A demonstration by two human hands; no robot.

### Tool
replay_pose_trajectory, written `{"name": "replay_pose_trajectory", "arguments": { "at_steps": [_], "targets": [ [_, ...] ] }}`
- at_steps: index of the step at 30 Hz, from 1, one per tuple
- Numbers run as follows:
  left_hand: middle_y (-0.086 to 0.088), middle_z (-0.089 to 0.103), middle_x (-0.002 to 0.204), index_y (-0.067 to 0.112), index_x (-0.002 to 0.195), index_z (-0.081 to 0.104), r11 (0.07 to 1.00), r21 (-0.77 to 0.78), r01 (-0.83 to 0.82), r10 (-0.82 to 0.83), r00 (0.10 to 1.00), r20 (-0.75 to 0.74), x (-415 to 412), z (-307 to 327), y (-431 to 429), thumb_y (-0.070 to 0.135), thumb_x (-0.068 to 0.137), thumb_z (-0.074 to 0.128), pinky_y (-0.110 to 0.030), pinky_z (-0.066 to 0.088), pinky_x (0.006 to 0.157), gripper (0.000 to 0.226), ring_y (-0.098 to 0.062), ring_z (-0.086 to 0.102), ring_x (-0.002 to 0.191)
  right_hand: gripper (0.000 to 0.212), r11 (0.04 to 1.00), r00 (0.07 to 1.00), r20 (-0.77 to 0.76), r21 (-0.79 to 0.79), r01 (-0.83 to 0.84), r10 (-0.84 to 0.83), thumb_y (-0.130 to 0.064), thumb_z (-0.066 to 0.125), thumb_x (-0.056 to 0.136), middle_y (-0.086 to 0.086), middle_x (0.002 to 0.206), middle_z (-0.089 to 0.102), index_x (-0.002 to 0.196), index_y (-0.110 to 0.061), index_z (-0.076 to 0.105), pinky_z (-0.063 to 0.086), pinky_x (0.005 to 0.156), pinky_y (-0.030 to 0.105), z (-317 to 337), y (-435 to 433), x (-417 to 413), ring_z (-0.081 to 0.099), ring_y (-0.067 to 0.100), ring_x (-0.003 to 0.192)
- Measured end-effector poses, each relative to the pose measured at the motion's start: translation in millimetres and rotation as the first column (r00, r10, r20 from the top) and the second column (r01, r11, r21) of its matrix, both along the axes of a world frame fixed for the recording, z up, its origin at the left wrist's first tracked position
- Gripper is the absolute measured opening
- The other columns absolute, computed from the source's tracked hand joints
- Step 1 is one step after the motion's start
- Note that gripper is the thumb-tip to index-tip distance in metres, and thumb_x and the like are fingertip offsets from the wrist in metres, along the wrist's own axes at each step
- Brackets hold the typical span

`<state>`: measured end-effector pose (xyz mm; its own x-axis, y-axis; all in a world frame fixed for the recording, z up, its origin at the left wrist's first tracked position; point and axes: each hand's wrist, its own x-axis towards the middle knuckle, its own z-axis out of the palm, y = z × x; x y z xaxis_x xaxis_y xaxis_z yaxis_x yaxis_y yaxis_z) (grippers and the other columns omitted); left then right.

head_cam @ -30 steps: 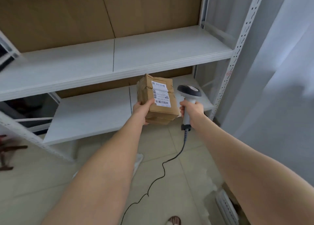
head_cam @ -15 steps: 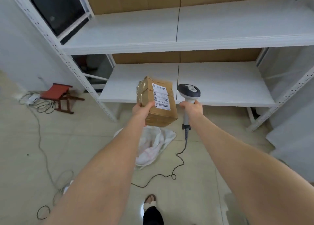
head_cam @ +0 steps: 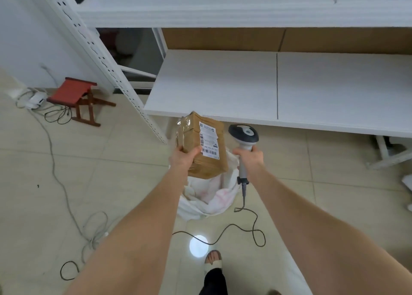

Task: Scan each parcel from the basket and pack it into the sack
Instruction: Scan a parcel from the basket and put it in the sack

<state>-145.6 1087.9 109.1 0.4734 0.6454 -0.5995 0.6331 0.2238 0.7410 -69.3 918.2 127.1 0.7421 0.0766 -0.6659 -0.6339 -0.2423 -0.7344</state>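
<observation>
My left grip [head_cam: 184, 157] holds the brown box [head_cam: 207, 163] above the white sack [head_cam: 211, 199]. My right grip [head_cam: 249, 156] is tight round the scanner [head_cam: 243, 133], just beside it

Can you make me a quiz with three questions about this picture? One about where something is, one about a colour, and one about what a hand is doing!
1. Where is the sack?
A on the shelf; B on the floor; C on a table.
2. What colour is the stool's top?
A blue; B red; C green.
3. What is the right hand doing?
A hanging free; B pointing; C gripping the scanner.

Answers: 1 B, the sack lies crumpled on the tiles. 2 B, the seat is red. 3 C, its fingers curl round the scanner.
</observation>
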Motion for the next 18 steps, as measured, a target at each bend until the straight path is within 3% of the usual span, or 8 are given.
{"name": "replay_pose_trajectory", "arguments": {
  "at_steps": [6,12,14,16,18],
  "targets": [
    [-0.008,0.064,0.117,0.015,0.128,0.054,1.0,-0.011,-0.003,0.002,0.995,-0.098,13,-127,33,0.041,0.069,0.081,-0.049,0.052,0.092,0.07,-0.031,0.061,0.108,0.022,0.998,1.0,-0.025,-0.066,-0.006,0.004,-0.012,0.075,0.08,0.0,0.068,0.055,0.08,-0.017,0.054,0.048,0.064,0.033,-111,36,27,0.054,0.018,0.06],
    [-0.009,0.064,0.116,0.013,0.124,0.056,0.999,-0.022,0.043,-0.047,0.981,-0.187,30,-280,39,0.042,0.071,0.079,-0.048,0.05,0.093,0.065,-0.032,0.061,0.107,0.028,0.992,0.999,-0.038,-0.122,-0.03,0.026,-0.015,0.077,0.079,-0.001,0.069,0.054,0.072,-0.021,0.05,0.054,0.075,0.039,-258,51,51,0.056,0.022,0.065],
    [-0.009,0.065,0.116,0.013,0.126,0.055,0.998,-0.043,0.054,-0.061,0.978,-0.198,36,-330,38,0.04,0.071,0.079,-0.049,0.05,0.094,0.066,-0.031,0.061,0.105,0.025,0.993,0.998,-0.057,-0.109,-0.035,0.029,-0.012,0.075,0.08,-0.001,0.071,0.055,0.074,-0.021,0.052,0.054,0.081,0.041,-307,54,56,0.057,0.023,0.07],
    [-0.008,0.064,0.118,0.013,0.128,0.053,0.996,-0.043,0.084,-0.091,0.969,-0.23,42,-376,38,0.043,0.072,0.078,-0.047,0.05,0.095,0.068,-0.03,0.061,0.106,0.019,0.994,0.997,-0.06,-0.097,-0.044,0.038,-0.012,0.074,0.081,-0.002,0.074,0.056,0.087,-0.016,0.057,0.055,0.089,0.046,-351,57,63,0.057,0.022,0.074],
    [-0.009,0.063,0.121,0.013,0.13,0.052,0.994,-0.042,0.097,-0.104,0.964,-0.244,49,-418,39,0.046,0.074,0.076,-0.047,0.048,0.097,0.07,-0.031,0.059,0.109,0.025,0.996,0.997,-0.06,-0.08,-0.05,0.045,-0.013,0.075,0.08,-0.003,0.076,0.057,0.101,-0.013,0.06,0.054,0.09,0.049,-391,61,70,0.058,0.022,0.078]
  ]
}}
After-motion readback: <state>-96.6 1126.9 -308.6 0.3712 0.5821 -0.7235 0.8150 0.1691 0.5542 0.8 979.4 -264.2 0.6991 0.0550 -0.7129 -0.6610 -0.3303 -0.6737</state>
